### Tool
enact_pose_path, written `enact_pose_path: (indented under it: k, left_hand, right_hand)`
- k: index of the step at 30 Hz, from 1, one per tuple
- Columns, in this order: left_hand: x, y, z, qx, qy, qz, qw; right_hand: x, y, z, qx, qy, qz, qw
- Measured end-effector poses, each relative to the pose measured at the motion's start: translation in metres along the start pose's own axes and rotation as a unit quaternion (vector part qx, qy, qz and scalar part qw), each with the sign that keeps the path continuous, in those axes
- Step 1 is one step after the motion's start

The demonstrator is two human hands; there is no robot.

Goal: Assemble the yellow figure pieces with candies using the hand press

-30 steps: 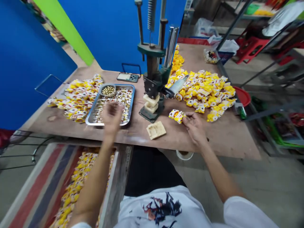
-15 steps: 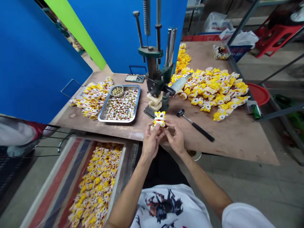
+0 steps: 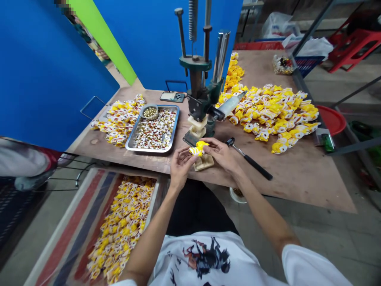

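Through the head view I take the press as my landmark, and the yellow-and-white figure is just in front of it, raised off the bench between my two hands. My left hand has its fingers closed in on one side of the figure, and my right hand grips it from the other, fingers narrow around it. Below the figure, in front of the press, a pale block lies on the bench, partly hidden by my hands. As far as I can judge, this piece is partway through its handling: it is picked up and held in both hands, but it is neither set in the press nor laid down with the others. I can't make out whether any small part is fitted to it. Right of the press there's a big heap of similar figures, and left of it, beyond the metal tray, a smaller heap; I can't tell from here which of the two is finished. The tray, left of the press, holds plenty of small white-and-red parts, with a bowl of gold beads at its far corner, so supplies look far from used up. The hammer lies untouched on the bench, in front of the press and to its right. Lower left of the press, beneath bench level, a large box holds many more yellow-and-white pieces.
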State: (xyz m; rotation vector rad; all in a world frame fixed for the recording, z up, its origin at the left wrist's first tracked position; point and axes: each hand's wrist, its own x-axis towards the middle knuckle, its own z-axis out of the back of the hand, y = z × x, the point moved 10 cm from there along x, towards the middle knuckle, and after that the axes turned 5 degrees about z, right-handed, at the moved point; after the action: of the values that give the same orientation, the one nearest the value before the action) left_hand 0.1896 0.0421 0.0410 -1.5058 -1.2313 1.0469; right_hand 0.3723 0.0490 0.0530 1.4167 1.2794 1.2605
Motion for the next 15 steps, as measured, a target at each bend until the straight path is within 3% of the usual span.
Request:
enact_pose_path:
  k: [3,6,9,15]
  left_hand:
    - [0.016,-0.007,0.012,0.021,-0.047,-0.036,0.998]
    - [0.038,-0.015,0.019,0.081,-0.091,-0.099,0.988]
    - [0.060,-0.021,0.011,0.151,-0.117,-0.156,0.969]
    - [0.082,-0.015,-0.013,0.210,-0.114,-0.190,0.952]
  right_hand:
    - [0.011,-0.009,0.006,0.003,-0.006,-0.016,1.000]
    - [0.016,-0.015,0.042,-0.007,-0.109,-0.024,0.994]
    - [0.013,-0.014,0.076,-0.014,-0.183,-0.025,0.983]
    - [0.014,-0.004,0.116,-0.030,-0.187,-0.029,0.981]
